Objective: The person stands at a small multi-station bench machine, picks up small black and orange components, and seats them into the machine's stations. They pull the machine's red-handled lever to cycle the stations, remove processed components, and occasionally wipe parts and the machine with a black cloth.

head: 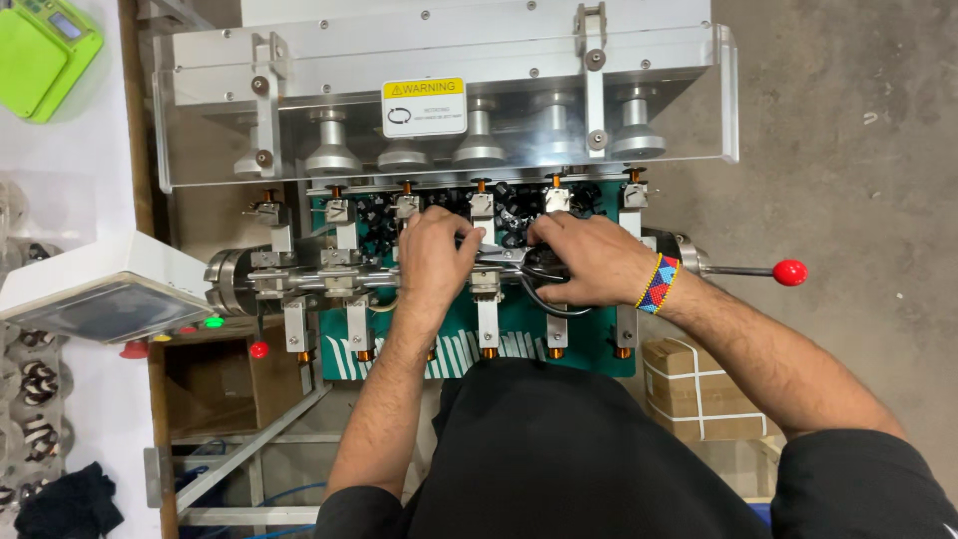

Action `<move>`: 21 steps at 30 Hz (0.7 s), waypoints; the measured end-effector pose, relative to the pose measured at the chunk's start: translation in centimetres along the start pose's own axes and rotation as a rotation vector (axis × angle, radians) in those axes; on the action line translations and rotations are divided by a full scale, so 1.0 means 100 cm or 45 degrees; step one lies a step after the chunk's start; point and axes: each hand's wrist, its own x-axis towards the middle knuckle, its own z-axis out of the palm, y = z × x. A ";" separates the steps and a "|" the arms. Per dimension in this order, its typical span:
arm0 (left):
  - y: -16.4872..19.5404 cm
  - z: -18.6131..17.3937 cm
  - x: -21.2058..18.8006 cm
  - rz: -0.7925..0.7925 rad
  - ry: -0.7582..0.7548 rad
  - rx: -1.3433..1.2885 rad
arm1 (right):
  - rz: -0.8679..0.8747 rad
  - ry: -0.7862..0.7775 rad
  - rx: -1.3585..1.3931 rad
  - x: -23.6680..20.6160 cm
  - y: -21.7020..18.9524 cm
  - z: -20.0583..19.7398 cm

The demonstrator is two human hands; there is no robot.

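Both hands rest on the middle of a metal machine (439, 60) with a row of silver spindles under a clear guard. My left hand (433, 255) is curled over the horizontal steel shaft (299, 277), fingers closed near a small clamp. My right hand (591, 258), with a beaded wristband, presses on the same area and touches a black cable or wire loop (549, 304). Small black parts (514, 205) lie in a pile behind the fingers on the green tray (519, 344). What the fingers pinch is hidden.
A lever with a red ball knob (788, 271) sticks out to the right. A white control box (100, 294) with coloured buttons sits at the left. A green scale (40, 50) is at top left. A strapped cardboard box (699, 394) stands on the concrete floor.
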 end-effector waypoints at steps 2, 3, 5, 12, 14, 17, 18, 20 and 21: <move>-0.004 0.003 -0.001 0.016 0.047 -0.019 | 0.032 -0.022 -0.021 0.005 -0.007 0.004; -0.005 0.004 -0.001 0.044 0.127 -0.023 | 0.097 -0.050 -0.035 0.005 -0.011 0.005; -0.006 0.004 -0.002 0.105 0.255 -0.048 | 0.145 -0.072 -0.019 -0.002 -0.016 0.005; 0.009 0.029 -0.012 0.247 0.211 -0.076 | 0.072 -0.210 0.136 -0.047 -0.014 -0.015; 0.014 0.042 -0.013 0.258 0.160 -0.083 | 0.113 -0.279 0.142 -0.056 -0.012 -0.020; 0.014 0.053 -0.003 0.309 0.149 -0.092 | 0.156 -0.393 0.119 -0.061 -0.011 -0.028; 0.012 0.053 0.001 0.329 0.102 -0.110 | 0.105 -0.392 0.139 -0.061 -0.012 -0.031; 0.004 0.044 0.007 0.376 0.034 -0.170 | 0.059 -0.381 0.178 -0.056 -0.016 -0.034; 0.000 0.037 0.008 0.400 0.012 -0.212 | 0.064 -0.375 0.200 -0.052 -0.019 -0.034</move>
